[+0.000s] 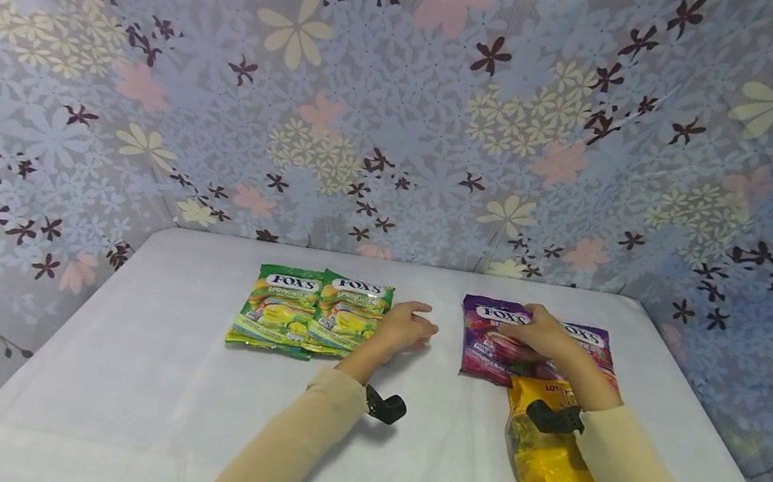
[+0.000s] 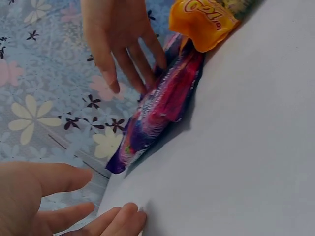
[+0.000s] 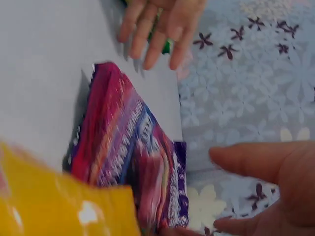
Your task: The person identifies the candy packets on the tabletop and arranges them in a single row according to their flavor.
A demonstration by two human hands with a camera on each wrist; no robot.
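Over on the right, two purple Fox's candy bags lie side by side, a left purple bag [image 1: 487, 345] and a right purple bag [image 1: 596, 343]. My right hand [image 1: 546, 336] reaches over them, fingers straight at the left bag and thumb spread in the right wrist view. A yellow candy bag [image 1: 558, 475] lies nearer, partly under my right forearm. My left hand [image 1: 406, 328], fingers loosely extended and holding nothing, hovers just right of two green Fox's Spring Tea bags, a left green bag [image 1: 278, 310] and a right green bag [image 1: 346, 317].
Everything lies on a white-covered table [image 1: 143, 388]. A flower-patterned cloth wall [image 1: 405, 126] rises behind its far edge and along both sides. Each wrist wears a black camera mount, a left mount [image 1: 386, 406] and a right mount [image 1: 553, 418], over beige sleeves.
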